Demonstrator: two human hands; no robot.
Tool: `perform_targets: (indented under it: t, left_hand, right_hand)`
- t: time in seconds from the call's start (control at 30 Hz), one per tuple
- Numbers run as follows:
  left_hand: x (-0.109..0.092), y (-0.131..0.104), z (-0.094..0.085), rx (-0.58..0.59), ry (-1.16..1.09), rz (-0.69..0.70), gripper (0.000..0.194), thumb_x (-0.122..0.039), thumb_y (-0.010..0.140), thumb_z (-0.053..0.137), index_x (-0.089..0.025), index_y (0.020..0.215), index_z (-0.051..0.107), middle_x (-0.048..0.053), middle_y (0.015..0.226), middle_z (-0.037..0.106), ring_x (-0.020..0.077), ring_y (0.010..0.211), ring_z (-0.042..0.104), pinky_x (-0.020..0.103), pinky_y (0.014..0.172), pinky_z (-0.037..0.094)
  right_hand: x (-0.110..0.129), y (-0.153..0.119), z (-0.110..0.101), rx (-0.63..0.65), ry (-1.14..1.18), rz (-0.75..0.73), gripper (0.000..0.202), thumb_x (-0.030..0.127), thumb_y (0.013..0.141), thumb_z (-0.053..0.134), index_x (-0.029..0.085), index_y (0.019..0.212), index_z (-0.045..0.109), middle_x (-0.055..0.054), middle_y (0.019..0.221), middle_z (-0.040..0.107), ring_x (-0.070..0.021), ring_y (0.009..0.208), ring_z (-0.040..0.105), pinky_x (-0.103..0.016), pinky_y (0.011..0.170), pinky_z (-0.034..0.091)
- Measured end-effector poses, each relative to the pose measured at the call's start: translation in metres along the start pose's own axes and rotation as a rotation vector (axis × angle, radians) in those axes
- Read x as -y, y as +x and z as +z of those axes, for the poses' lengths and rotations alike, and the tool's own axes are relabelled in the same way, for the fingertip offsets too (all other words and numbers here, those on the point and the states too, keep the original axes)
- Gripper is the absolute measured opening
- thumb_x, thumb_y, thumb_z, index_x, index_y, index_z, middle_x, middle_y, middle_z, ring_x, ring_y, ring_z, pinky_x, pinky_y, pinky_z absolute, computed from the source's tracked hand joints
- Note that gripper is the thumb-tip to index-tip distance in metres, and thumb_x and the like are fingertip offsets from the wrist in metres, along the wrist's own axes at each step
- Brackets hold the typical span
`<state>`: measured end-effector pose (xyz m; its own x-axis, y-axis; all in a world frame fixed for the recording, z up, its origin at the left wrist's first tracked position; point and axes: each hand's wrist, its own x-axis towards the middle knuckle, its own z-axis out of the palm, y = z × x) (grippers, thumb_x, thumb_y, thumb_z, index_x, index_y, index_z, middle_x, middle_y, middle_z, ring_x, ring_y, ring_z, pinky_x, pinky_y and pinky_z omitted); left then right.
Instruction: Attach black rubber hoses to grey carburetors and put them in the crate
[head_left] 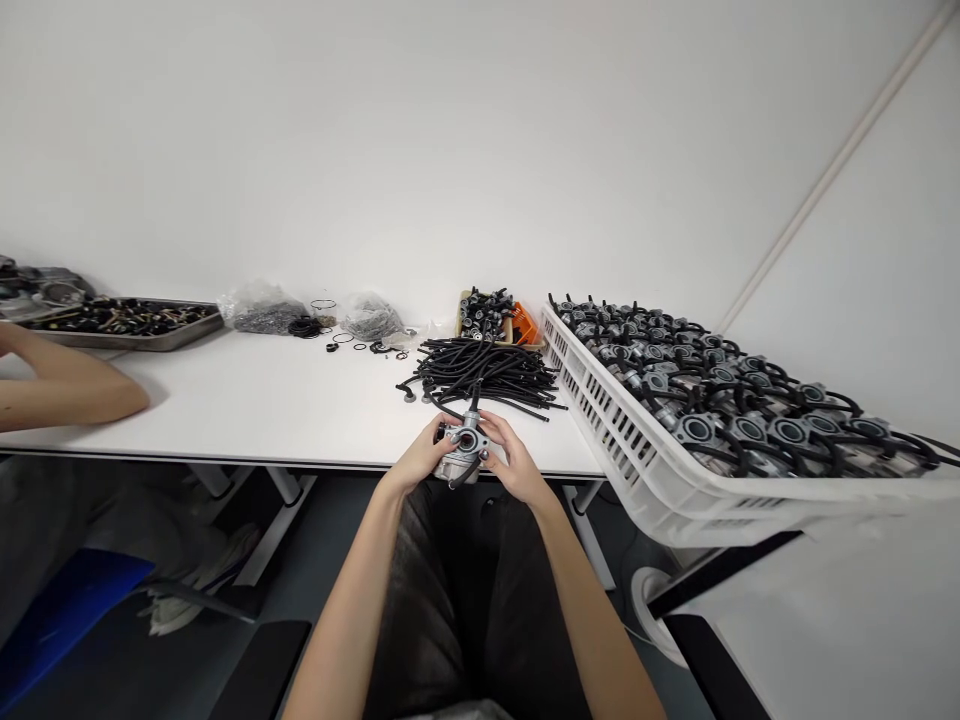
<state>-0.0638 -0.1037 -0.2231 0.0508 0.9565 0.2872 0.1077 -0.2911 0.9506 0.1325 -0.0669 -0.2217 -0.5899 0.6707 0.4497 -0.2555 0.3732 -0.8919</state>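
A grey metal carburetor (466,443) with black hoses is held above my lap at the table's front edge. My left hand (421,452) grips it from the left, thumb on its front by the round opening. On the other side my right hand (515,460) has its fingers around the body and its thumb close to the lower hose. One black hose sticks up from the carburetor's top. Just behind it lies a loose pile of black rubber hoses (487,370) on the white table (300,400).
A white plastic crate (600,410) full of carburetors stands at the right. Behind the hoses are a bin of small black parts (484,312) and an orange bin (525,325). Plastic bags (262,308), rings and a metal tray (180,335) lie leftward, near another person's arm (67,385).
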Motion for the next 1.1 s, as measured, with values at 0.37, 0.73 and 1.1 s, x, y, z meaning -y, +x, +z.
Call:
perform_targets:
  t: [0.37, 0.73, 1.1]
  left_hand:
    - [-0.005, -0.003, -0.003, 0.166, -0.106, 0.008, 0.029, -0.039, 0.092, 0.061, -0.015, 0.11, 0.061, 0.005, 0.1, 0.065, 0.0168, 0.084, 0.063, 0.036, 0.075, 0.055]
    - [-0.008, -0.003, -0.006, 0.234, -0.222, -0.048, 0.036, -0.04, 0.092, 0.061, -0.017, 0.119, 0.059, 0.008, 0.113, 0.064, 0.02, 0.094, 0.064, 0.041, 0.083, 0.055]
    - [-0.016, 0.003, -0.013, 0.322, -0.438, -0.261, 0.097, -0.093, 0.065, 0.042, -0.03, 0.138, 0.053, 0.014, 0.137, 0.059, 0.0365, 0.114, 0.062, 0.045, 0.078, 0.056]
  right_hand:
    - [-0.003, 0.01, 0.001, 0.199, 0.214, 0.084, 0.112, 0.058, 0.057, 0.088, 0.026, 0.151, 0.037, -0.01, 0.14, 0.057, -0.0294, 0.135, 0.048, -0.04, 0.112, 0.037]
    - [-0.007, 0.014, 0.011, 0.082, 0.296, 0.108, 0.119, 0.058, 0.045, 0.092, 0.03, 0.148, 0.04, -0.004, 0.12, 0.065, -0.0254, 0.116, 0.06, -0.035, 0.101, 0.046]
    - [-0.017, 0.014, 0.014, -0.161, 0.367, 0.088, 0.116, 0.07, 0.049, 0.085, 0.033, 0.147, 0.036, -0.005, 0.117, 0.065, -0.0246, 0.099, 0.066, -0.034, 0.084, 0.054]
